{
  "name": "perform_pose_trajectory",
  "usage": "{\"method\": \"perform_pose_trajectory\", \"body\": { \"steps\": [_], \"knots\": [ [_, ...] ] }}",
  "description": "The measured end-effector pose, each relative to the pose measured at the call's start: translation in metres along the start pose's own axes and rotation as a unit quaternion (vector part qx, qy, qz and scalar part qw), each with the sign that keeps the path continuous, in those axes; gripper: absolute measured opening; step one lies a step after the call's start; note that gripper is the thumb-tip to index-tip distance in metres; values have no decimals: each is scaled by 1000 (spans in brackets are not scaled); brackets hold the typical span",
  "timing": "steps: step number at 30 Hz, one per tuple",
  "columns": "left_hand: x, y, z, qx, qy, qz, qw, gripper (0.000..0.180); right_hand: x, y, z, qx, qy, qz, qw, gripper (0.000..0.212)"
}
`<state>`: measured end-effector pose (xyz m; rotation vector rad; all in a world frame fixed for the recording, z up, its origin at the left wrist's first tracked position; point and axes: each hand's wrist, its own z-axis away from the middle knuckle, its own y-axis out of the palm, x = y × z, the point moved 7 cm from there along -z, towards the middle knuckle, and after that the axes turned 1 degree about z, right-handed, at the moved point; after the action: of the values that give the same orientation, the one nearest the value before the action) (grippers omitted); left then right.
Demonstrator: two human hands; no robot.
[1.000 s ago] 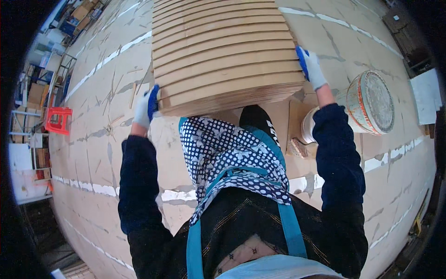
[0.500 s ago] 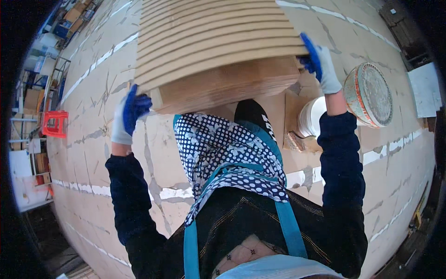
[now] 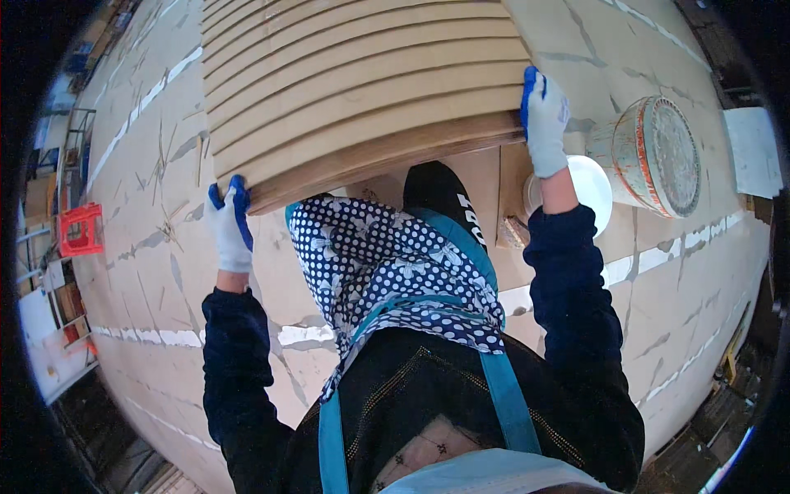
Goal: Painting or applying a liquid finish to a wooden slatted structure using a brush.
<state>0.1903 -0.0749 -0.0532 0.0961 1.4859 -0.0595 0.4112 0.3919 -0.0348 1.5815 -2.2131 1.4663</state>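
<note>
In front of my knees is a stack of tan flat boards [image 3: 362, 90], the upper ones overlapping in stepped rows like slats. I cannot make out whether they are cardboard or wood. My left hand [image 3: 229, 221], in a white glove with blue-coated fingers, is closed on the near left corner of the boards. At the near right corner my right hand [image 3: 545, 123], gloved the same way, is curled round the edge, its fingertips partly hidden. Below the top boards a darker brown front side [image 3: 387, 156] shows as a narrow band.
To the right stand a white bucket [image 3: 594, 191], partly behind my right forearm, and a larger stained bucket [image 3: 673, 156] with a crusted top. A red plastic stool [image 3: 80, 230] is at the far left, near shelving. Thin scraps [image 3: 164, 206] lie on the floor left of the stack.
Both hands have shifted slightly, the right one inward, its fingers now wrapped closer round the edge. The boards appear lower and tilted differently, with less of the brown front side showing.
</note>
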Motion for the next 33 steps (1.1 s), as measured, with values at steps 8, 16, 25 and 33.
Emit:
{"method": "perform_pose_trajectory", "body": {
  "steps": [8,16,25,33],
  "knots": [
    [2,6,-25,32,15,-154,987,9,-2,22,-10,116,77,109,984,42],
    [-28,9,-26,129,-58,-230,963,20,-11,11,-23,75,42,52,995,41],
    [-102,147,32,171,459,-410,770,37,10,33,-65,-47,-8,-6,999,51],
    [-58,213,39,231,459,-562,648,35,41,60,-48,117,102,71,985,59]
  ]
}}
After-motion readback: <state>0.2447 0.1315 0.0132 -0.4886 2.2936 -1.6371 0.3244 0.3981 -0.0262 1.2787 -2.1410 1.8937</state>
